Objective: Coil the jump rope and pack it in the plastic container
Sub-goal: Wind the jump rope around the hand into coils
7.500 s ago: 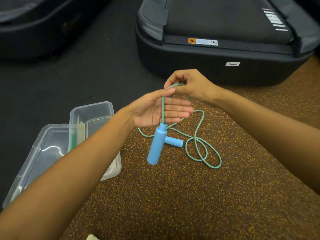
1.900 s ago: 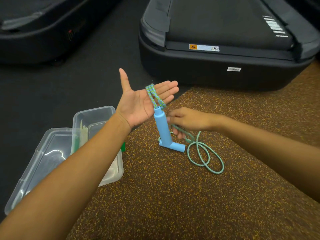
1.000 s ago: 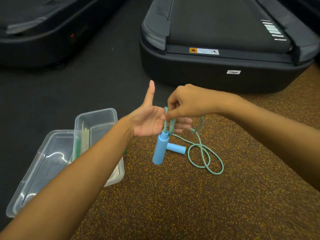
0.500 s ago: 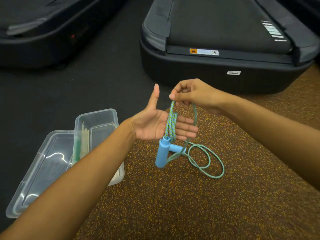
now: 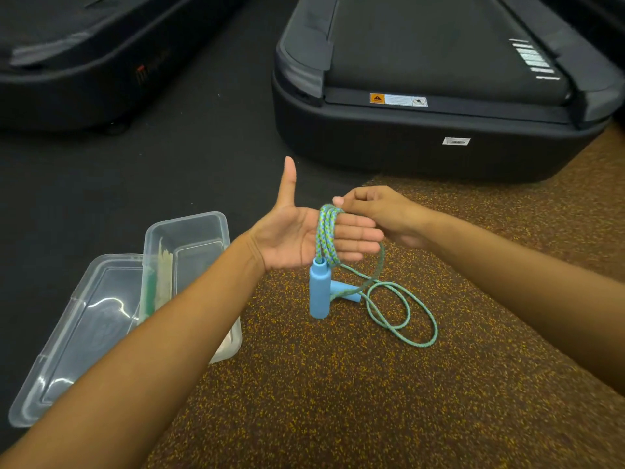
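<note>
Head view: the left hand [image 5: 291, 236] stays flat, thumb up, fingers straight and together. Since half a second ago the right hand [image 5: 382, 213] has dropped another turn of rope [image 5: 326, 236] over those fingers, pinching it above them. More slack lies below; the container [image 5: 189, 242] waits beyond the wrist.
</note>
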Available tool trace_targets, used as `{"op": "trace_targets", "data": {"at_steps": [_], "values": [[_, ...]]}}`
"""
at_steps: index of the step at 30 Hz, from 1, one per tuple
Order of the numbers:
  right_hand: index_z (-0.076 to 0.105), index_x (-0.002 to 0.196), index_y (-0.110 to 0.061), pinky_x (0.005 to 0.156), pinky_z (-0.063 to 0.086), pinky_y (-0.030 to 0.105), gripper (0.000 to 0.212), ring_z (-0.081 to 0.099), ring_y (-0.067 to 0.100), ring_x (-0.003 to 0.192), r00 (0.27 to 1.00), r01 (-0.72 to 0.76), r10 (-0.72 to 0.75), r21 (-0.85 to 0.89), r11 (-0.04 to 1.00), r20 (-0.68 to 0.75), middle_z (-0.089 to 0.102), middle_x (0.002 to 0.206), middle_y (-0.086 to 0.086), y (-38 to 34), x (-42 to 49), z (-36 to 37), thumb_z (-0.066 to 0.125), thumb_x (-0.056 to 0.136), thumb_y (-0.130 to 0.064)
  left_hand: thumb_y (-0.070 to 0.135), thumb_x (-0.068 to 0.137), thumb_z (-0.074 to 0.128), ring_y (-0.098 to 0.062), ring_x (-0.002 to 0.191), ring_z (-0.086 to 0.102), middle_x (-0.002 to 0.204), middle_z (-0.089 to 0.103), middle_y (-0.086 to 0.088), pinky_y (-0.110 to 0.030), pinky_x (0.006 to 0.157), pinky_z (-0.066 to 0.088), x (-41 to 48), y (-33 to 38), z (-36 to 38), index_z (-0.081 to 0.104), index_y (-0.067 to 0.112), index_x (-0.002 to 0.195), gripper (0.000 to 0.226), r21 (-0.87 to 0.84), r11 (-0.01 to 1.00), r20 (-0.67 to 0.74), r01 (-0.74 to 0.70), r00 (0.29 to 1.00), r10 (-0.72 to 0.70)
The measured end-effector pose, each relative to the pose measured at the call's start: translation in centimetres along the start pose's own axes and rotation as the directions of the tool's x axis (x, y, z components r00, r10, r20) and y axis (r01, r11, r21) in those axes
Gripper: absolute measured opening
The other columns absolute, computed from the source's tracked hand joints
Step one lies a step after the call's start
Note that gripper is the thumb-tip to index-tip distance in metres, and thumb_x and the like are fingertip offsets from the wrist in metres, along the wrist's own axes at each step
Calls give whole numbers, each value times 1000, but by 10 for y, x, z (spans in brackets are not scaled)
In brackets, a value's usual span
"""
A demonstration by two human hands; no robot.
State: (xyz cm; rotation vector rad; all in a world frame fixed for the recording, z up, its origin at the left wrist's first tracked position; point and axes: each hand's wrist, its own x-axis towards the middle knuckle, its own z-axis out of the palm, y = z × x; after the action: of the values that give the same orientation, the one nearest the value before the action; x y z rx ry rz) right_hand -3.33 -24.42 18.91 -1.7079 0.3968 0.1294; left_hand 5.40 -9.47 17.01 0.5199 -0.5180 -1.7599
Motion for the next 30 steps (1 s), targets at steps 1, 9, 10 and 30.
{"op": "trace_targets", "data": {"at_steps": [1,9,10,30], "values": [[57,69,-17,53,44,14,21,52,2,55,1000,-1,1,17,1000,3,55,63,-4,2,0,0,58,88,-26,88,60,28,-38,123,48,130,51,-30,-47,108,31,-1,1,-1,40,-13,131,125,-12,1000,14,-10,1000,11],[57,104,9,54,34,23,27,43,14,60,1000,5,-6,-80,997,-2,52,77,13,15,2,3,34,90,2,87,59,34,-40,127,43,135,44,-32,-46,110,27,-9,9,-9,35,-13,134,125,-154,977,99,-145,982,161],[56,103,7,55,36,23,25,44,12,60,1000,1,1,-93,996,15,52,76,13,16,1,5,35,93,-1,87,59,34,-40,127,43,136,44,-32,-45,110,26,-9,9,-10,35,-14,134,125,-168,972,88,-167,979,183],[53,109,-1,58,46,31,28,58,22,53,868,3,229,-467,884,441,56,67,5,-9,-27,24,49,94,-24,89,67,19,-35,118,55,130,53,-25,-43,98,44,-14,12,-5,45,-10,127,119,-37,918,-428,-395,836,343]]}}
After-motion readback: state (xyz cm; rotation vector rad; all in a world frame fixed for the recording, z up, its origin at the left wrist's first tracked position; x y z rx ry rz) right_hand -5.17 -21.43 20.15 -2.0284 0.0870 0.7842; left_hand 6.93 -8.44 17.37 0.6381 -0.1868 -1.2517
